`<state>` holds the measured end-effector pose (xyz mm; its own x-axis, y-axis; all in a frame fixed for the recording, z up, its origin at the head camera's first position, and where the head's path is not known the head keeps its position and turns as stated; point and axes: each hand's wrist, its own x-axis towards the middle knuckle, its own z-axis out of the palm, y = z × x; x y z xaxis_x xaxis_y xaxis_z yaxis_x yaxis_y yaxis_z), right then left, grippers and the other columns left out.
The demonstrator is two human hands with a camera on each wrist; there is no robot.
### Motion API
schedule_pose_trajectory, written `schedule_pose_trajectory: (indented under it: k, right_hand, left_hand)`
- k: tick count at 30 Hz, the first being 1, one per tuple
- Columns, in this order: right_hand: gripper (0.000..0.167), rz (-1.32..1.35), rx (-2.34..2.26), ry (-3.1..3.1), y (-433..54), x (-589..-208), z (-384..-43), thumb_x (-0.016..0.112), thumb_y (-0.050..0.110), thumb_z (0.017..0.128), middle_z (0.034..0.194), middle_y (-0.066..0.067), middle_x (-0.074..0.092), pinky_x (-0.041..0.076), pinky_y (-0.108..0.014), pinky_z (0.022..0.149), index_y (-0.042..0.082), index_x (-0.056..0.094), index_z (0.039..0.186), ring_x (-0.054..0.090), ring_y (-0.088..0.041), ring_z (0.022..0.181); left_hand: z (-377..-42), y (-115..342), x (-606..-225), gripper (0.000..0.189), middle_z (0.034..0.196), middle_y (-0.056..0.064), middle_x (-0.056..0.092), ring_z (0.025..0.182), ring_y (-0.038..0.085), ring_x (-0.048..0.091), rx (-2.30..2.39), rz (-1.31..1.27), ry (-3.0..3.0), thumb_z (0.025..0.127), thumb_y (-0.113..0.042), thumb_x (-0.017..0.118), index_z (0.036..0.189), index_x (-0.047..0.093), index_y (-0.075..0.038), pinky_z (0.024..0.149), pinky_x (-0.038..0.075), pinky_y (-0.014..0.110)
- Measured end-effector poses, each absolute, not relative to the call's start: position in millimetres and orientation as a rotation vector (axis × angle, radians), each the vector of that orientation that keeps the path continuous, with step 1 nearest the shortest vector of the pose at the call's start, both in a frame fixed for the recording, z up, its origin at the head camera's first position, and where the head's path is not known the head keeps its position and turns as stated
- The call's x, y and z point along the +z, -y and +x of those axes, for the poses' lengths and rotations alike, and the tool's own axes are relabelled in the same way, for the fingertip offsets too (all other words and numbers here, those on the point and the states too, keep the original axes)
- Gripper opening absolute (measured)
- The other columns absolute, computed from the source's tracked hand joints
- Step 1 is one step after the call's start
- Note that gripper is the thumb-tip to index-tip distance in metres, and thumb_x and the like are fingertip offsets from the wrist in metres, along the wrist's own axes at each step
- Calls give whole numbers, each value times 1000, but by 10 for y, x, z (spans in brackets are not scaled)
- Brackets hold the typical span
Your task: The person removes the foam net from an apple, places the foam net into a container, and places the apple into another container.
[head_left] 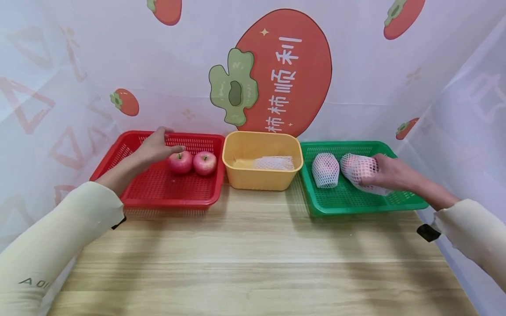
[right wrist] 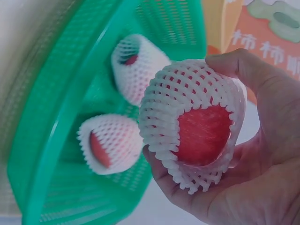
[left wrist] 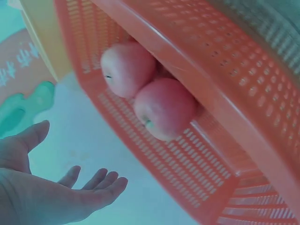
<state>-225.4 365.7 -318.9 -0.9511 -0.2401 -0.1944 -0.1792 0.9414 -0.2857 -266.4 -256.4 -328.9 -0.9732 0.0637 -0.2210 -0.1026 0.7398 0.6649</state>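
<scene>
My right hand (head_left: 389, 172) grips an apple in a white foam net (right wrist: 204, 131), thumb on one side and fingers on the other, above the green basket (head_left: 340, 206). Red skin shows through the net's open end in the right wrist view. Two more netted apples, one (head_left: 326, 170) to the left and one (head_left: 349, 161) partly hidden behind the held apple, lie in that basket. Over the red basket (head_left: 166, 203), my left hand (head_left: 155, 147) hangs with fingers spread and holds nothing. Two bare apples, one (head_left: 180, 162) beside the other (head_left: 204, 163), sit below it, touching.
Between the two baskets stands a yellow bin (head_left: 258, 179) with white foam netting (head_left: 274, 163) inside. All three containers stand at the back of a wooden table (head_left: 253, 254). A white printed curtain (head_left: 178, 66) hangs behind them and at both sides.
</scene>
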Motion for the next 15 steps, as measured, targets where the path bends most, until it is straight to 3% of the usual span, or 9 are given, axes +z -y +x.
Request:
schedule_pose_trajectory:
  k: [10,15]
  right_hand:
    - [88,-393,-427,-2888,-3295,-3003,-2107,87,42,85,115,-26,63,56,-35,64,-11,44,140,65,-29,88]
    - [91,-439,-465,-2885,-3061,-2997,-2012,90,40,81,119,-25,64,60,-40,69,-9,44,143,65,-32,95]
  left_hand:
    - [-2382,2314,-3134,80,159,31,38,146,51,37,1029,105,-2751,102,-33,69,162,26,-1,114,39,71]
    - [-2250,2188,-3122,76,159,29,40,147,50,38,1018,222,-2793,101,-28,71,158,32,3,117,37,69]
